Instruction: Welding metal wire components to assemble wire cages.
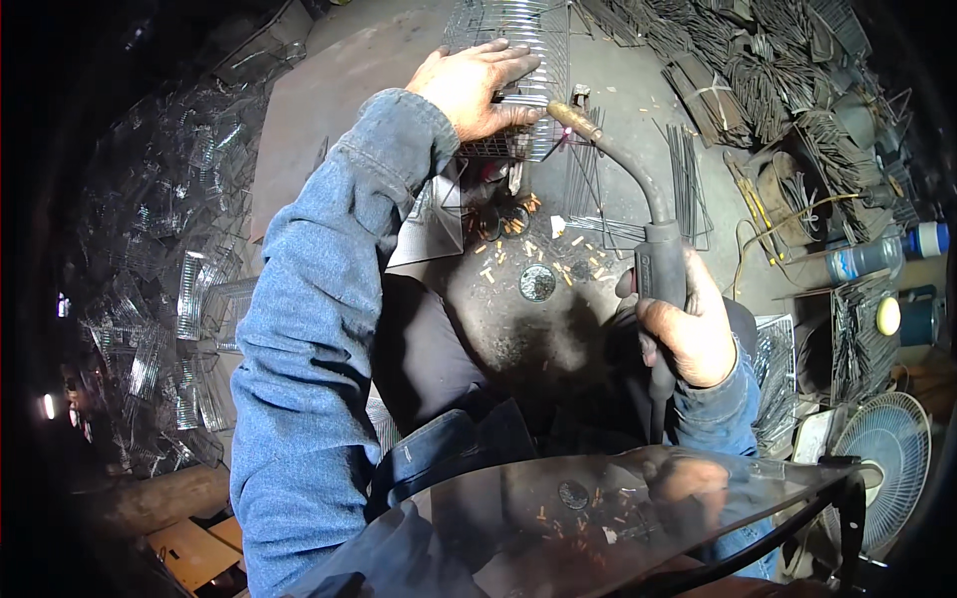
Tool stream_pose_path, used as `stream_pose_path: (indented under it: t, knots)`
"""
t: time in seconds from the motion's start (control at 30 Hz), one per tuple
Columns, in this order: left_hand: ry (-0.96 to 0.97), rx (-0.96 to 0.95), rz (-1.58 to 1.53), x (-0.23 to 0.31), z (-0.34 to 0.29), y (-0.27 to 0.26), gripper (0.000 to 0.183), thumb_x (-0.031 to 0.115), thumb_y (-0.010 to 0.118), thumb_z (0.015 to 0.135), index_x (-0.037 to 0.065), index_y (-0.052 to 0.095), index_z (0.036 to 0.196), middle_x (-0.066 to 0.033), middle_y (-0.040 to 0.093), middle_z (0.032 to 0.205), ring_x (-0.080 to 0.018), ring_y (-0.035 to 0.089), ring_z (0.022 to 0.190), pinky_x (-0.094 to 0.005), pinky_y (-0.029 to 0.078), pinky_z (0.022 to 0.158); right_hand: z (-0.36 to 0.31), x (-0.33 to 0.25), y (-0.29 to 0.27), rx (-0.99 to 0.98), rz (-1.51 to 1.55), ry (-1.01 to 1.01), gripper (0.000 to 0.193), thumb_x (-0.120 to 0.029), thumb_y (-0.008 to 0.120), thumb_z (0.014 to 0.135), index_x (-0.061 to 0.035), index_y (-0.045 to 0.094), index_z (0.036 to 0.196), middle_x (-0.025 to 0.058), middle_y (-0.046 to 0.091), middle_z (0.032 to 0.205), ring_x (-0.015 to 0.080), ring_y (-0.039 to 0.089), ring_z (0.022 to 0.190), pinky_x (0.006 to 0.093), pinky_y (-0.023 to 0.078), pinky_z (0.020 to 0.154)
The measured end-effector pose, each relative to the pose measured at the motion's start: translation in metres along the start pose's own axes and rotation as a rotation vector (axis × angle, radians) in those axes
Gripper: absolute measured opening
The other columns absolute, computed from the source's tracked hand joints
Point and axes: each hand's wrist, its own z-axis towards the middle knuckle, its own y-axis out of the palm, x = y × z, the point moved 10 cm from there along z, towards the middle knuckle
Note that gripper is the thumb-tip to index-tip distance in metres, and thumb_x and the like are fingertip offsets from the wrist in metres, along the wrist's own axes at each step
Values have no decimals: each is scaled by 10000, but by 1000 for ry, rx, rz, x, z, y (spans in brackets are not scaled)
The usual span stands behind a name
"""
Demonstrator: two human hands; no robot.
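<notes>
At the top centre, my left hand [480, 92] steadies a wire basket [546, 55] of thin, shiny rods. Its fingers stretch across the rods and the thumb presses below them, gripping the work between. My right hand [695, 324] is closed around the black handle of a welding torch [662, 257]. The torch's bent neck curves up and left, and its brass-coloured nozzle [576, 118] points at the basket beside my left thumb. A small pinkish glow shows under the nozzle. Contact between tip and wire cannot be made out.
Cigarette butts and a round metal disc [537, 283] lie on the floor between my knees. Loose rods [684, 179] lie right of the basket, bundled wires [763, 95] beyond. Wire pieces [194, 289] heap at left. A fan [882, 468] stands lower right; a clear visor [558, 518] crosses the bottom.
</notes>
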Motion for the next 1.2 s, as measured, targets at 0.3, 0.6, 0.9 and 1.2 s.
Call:
stream_pose_path:
  t: [0.3, 0.6, 0.9, 1.2]
  knots:
    - [65, -32, 34, -3, 7, 17, 586, 486, 570, 815, 188, 468, 1308, -61, 443, 1365, -223, 358, 1299, -422, 326, 1039, 1, 2, -1, -1, -11, -29, 508, 22, 500, 731, 8, 380, 1224, 135, 557, 922, 134, 480, 438, 237, 401, 381]
    - [-17, -60, 0, -23, 10, 32, 670, 618, 520, 791, 212, 444, 1318, -46, 435, 1371, -225, 349, 1303, -569, 316, 987, 4, 7, -3, -11, -26, -13, 420, 26, 508, 755, -2, 397, 1159, 107, 546, 896, 117, 480, 469, 235, 399, 404]
    - [43, 17, -65, -5, 3, 6, 721, 638, 562, 749, 193, 463, 1308, -56, 467, 1340, -242, 373, 1287, -597, 308, 976, 4, 6, -2, -11, -35, -3, 396, 38, 512, 771, -9, 406, 1150, 79, 549, 888, 106, 488, 493, 237, 407, 429]
    - [-77, 60, 15, 9, 8, 2, 659, 556, 569, 789, 179, 446, 1316, -42, 455, 1354, -236, 378, 1287, -609, 344, 949, 10, -5, -37, 53, 147, -114, 362, -34, 553, 736, 36, 446, 1075, 146, 591, 863, 128, 469, 441, 256, 399, 365]
